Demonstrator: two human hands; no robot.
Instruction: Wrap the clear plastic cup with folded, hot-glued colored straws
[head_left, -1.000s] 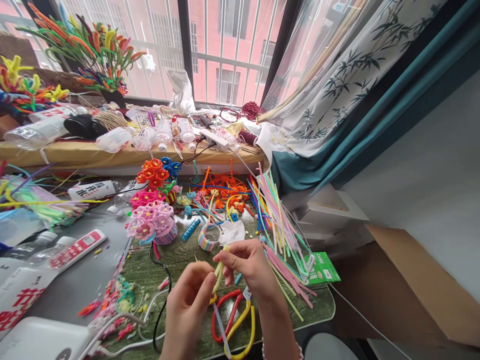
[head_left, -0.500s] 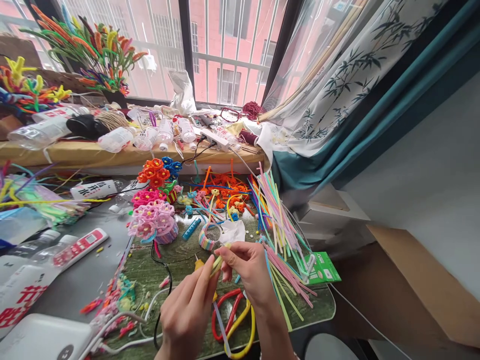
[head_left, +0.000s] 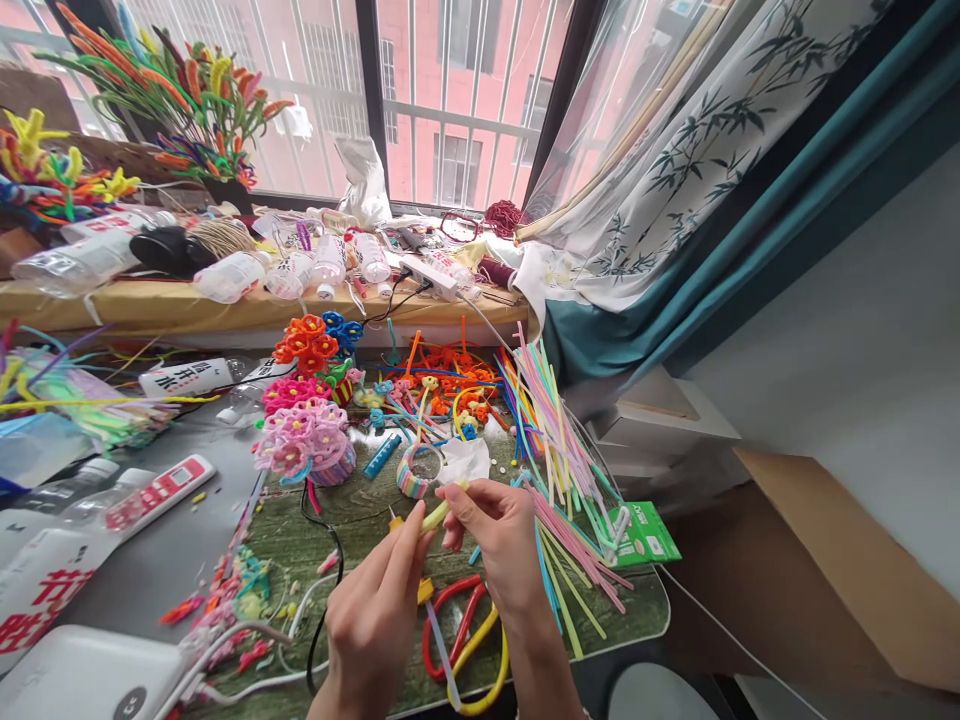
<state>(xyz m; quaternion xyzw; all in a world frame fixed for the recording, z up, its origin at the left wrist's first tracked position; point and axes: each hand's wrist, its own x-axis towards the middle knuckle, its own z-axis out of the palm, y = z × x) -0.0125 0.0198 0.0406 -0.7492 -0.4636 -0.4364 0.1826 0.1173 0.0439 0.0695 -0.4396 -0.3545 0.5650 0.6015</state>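
My left hand [head_left: 375, 605] pinches one end of a short pale yellow-green fuzzy piece [head_left: 435, 517]. The piece's other end is between the fingertips of my right hand [head_left: 495, 535]. Behind my left fingers lies a yellow glue gun [head_left: 425, 590], mostly hidden, with a translucent stick at its rear. Scissors with red and yellow handles [head_left: 500, 665] rest on the green mat below my hands. Just beyond my fingertips are a striped pastel ring [head_left: 409, 474] and a crumpled white tissue [head_left: 466, 460].
Pipe cleaner flowers [head_left: 307, 435] stand left of the ring. Pastel pipe cleaners [head_left: 555, 430] spread at the right beside a green packet [head_left: 654, 533]. Bottles [head_left: 49, 575], a white power bank [head_left: 82, 675] and cables lie at the left. An orange pile [head_left: 450, 365] sits behind.
My left hand has shifted slightly, and more of the yellow-green piece shows between my fingers. More of the glue gun is visible beside my left hand.
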